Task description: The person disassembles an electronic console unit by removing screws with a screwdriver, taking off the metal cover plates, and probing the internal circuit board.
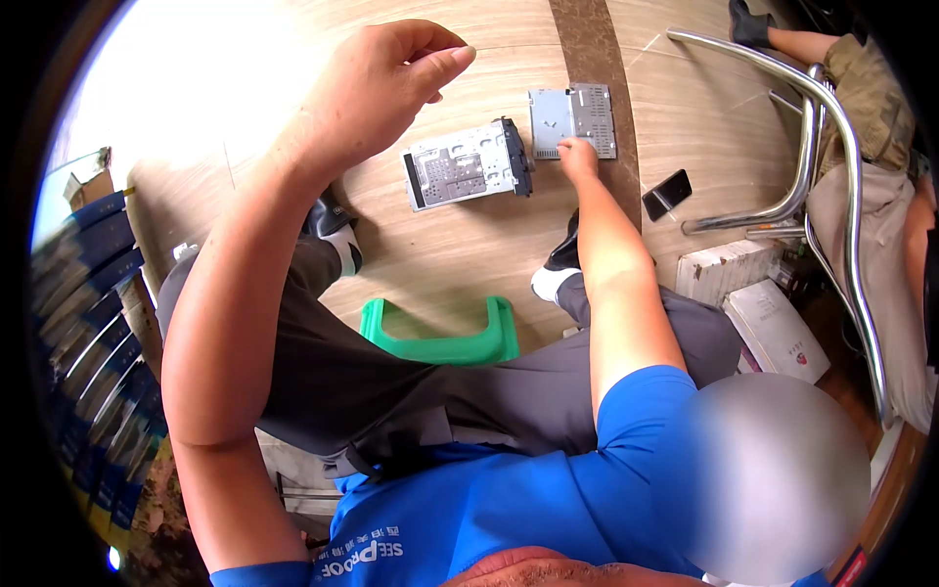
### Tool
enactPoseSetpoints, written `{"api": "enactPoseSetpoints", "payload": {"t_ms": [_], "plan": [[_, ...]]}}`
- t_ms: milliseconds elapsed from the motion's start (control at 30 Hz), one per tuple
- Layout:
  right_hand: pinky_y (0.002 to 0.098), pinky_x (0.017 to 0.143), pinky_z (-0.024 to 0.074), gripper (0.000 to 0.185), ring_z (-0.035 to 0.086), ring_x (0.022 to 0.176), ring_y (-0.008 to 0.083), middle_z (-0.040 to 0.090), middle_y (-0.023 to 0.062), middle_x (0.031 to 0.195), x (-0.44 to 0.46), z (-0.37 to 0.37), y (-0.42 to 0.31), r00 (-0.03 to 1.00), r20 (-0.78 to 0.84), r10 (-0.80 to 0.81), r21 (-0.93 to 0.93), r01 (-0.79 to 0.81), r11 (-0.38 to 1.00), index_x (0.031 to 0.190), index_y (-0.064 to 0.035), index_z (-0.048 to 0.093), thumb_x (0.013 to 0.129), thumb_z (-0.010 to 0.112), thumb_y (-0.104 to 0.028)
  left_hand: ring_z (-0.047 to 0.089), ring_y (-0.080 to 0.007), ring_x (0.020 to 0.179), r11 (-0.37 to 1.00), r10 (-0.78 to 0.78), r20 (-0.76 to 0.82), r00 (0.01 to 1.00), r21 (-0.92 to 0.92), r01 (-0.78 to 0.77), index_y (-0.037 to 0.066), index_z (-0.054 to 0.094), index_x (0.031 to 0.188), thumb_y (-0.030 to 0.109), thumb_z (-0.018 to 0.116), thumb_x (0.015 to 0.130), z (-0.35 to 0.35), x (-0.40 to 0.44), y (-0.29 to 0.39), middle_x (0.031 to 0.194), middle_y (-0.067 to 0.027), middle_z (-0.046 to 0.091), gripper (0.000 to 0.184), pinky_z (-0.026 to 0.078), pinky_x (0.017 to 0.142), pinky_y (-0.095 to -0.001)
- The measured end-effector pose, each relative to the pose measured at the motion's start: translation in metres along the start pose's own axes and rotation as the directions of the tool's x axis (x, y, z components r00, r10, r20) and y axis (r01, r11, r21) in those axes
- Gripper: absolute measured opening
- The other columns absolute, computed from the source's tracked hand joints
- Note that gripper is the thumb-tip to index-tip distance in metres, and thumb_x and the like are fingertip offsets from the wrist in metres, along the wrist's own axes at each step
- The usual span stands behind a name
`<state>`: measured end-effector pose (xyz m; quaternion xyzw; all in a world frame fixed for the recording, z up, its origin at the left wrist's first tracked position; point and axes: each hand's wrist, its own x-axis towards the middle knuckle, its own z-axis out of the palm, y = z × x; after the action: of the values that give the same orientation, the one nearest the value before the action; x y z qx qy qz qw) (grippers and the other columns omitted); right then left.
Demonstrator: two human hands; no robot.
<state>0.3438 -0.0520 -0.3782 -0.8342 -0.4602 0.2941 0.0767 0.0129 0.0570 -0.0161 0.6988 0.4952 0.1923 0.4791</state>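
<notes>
My left hand is raised above the floor at the upper left, with the thumb and curled fingers closed together. Anything pinched in it is too small or hidden to make out. My right hand is closed over the near edge of a flat perforated metal cover. Its fingertips are over the plate, and what they pinch cannot be made out. Left of the plate a boxy metal electronic unit, resembling a car stereo, lies on the floor with its black end facing the plate.
Nearer my legs stands a green plastic stool. A black phone lies right of my right arm. Farther right are a chrome chair frame, white boxes and a seated person's leg. A blue slatted object stands left.
</notes>
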Motion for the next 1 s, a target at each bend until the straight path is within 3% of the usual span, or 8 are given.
{"api": "enactPoseSetpoints", "payload": {"t_ms": [367, 433, 600, 667, 767, 800, 900, 1000], "plan": [[0.0392, 0.087, 0.0521, 0.024, 0.068, 0.099, 0.0312, 0.070, 0.0194, 0.103, -0.026, -0.047, -0.039, 0.985, -0.163, -0.065, 0.108, 0.083, 0.991, 0.102, -0.0062, 0.073, 0.084, 0.067, -0.019, 0.066, -0.0169, 0.084, 0.997, 0.067, -0.001, 0.998, 0.027, -0.067, -0.001, 0.066, 0.115, 0.034, 0.060, 0.097, -0.004, -0.018, -0.003, 0.096, -0.0108, 0.070, 0.040, 0.054, 0.076, -0.0310], [0.0402, 0.089, 0.0516, 0.028, 0.066, 0.102, 0.0344, 0.069, 0.0203, 0.105, -0.031, -0.064, -0.060, 0.935, -0.274, -0.226, 0.056, 0.250, 0.967, 0.107, -0.0072, 0.072, 0.083, 0.062, -0.018, 0.068, -0.0183, 0.080, 0.993, 0.121, -0.060, 0.991, 0.019, -0.120, -0.002, 0.068, 0.111, 0.032, 0.062, 0.095, -0.006, -0.023, -0.003, 0.092, -0.0135, 0.071, 0.038, 0.054, 0.074, -0.0321], [0.0404, 0.092, 0.0509, 0.035, 0.066, 0.104, 0.0353, 0.068, 0.0218, 0.110, -0.066, -0.127, -0.133, 0.911, -0.257, -0.323, 0.004, 0.335, 0.942, 0.116, -0.0049, 0.067, 0.083, 0.058, -0.013, 0.068, -0.0196, 0.080, 0.983, 0.159, -0.079, 0.984, -0.076, -0.165, -0.003, 0.068, 0.111, 0.032, 0.061, 0.095, -0.007, -0.035, -0.006, 0.092, -0.0148, 0.071, 0.039, 0.055, 0.073, -0.0326], [0.0328, 0.076, 0.0540, 0.037, 0.068, 0.083, 0.0199, 0.071, 0.0143, 0.101, -0.082, -0.149, -0.154, 0.895, -0.151, -0.420, 0.051, 0.431, 0.901, 0.122, -0.0032, 0.063, 0.086, 0.057, -0.008, 0.068, -0.0196, 0.080, 0.984, 0.159, -0.073, 0.985, -0.068, -0.164, -0.003, 0.068, 0.111, 0.032, 0.061, 0.095, -0.006, -0.039, -0.007, 0.092, -0.0149, 0.071, 0.039, 0.055, 0.073, -0.0326], [0.0364, 0.082, 0.0532, 0.039, 0.069, 0.093, 0.0261, 0.071, 0.0176, 0.106, -0.146, -0.197, -0.198, 0.921, 0.017, -0.390, 0.224, 0.376, 0.899, 0.125, -0.0048, 0.062, 0.087, 0.051, -0.008, 0.068, -0.0195, 0.080, 0.987, 0.153, -0.053, 0.987, -0.050, -0.155, -0.004, 0.067, 0.112, 0.030, 0.062, 0.095, -0.006, -0.042, -0.014, 0.092, -0.0148, 0.071, 0.038, 0.055, 0.073, -0.0327], [0.0335, 0.077, 0.0532, 0.039, 0.067, 0.084, 0.0196, 0.071, 0.0164, 0.104, -0.166, -0.210, -0.208, 0.918, 0.074, -0.389, 0.180, 0.372, 0.911, 0.126, -0.0047, 0.061, 0.088, 0.050, -0.008, 0.069, -0.0195, 0.079, 0.987, 0.150, -0.048, 0.988, -0.042, -0.152, -0.004, 0.067, 0.112, 0.030, 0.062, 0.095, -0.006, -0.041, -0.016, 0.092, -0.0148, 0.071, 0.038, 0.055, 0.072, -0.0327], [0.0290, 0.069, 0.0516, 0.036, 0.057, 0.068, 0.0109, 0.069, 0.0066, 0.093, -0.213, -0.241, -0.219, 0.855, 0.106, -0.507, 0.165, 0.488, 0.857, 0.125, -0.0041, 0.061, 0.090, 0.054, -0.008, 0.069, -0.0196, 0.077, 0.990, 0.135, -0.041, 0.990, -0.028, -0.136, -0.004, 0.067, 0.111, 0.029, 0.063, 0.095, -0.005, -0.037, -0.023, 0.090, -0.0146, 0.071, 0.037, 0.055, 0.072, -0.0326], [0.0275, 0.073, 0.0501, 0.031, 0.060, 0.075, 0.0118, 0.068, 0.0071, 0.094, -0.261, -0.265, -0.229, 0.777, -0.032, -0.629, 0.180, 0.624, 0.761, 0.121, -0.0030, 0.063, 0.092, 0.055, -0.009, 0.069, -0.0195, 0.076, 0.996, 0.093, -0.030, 0.995, -0.004, -0.094, -0.005, 0.067, 0.111, 0.030, 0.062, 0.094, 0.003, -0.030, -0.038, 0.088, -0.0147, 0.071, 0.038, 0.055, 0.071, -0.0325]]}}
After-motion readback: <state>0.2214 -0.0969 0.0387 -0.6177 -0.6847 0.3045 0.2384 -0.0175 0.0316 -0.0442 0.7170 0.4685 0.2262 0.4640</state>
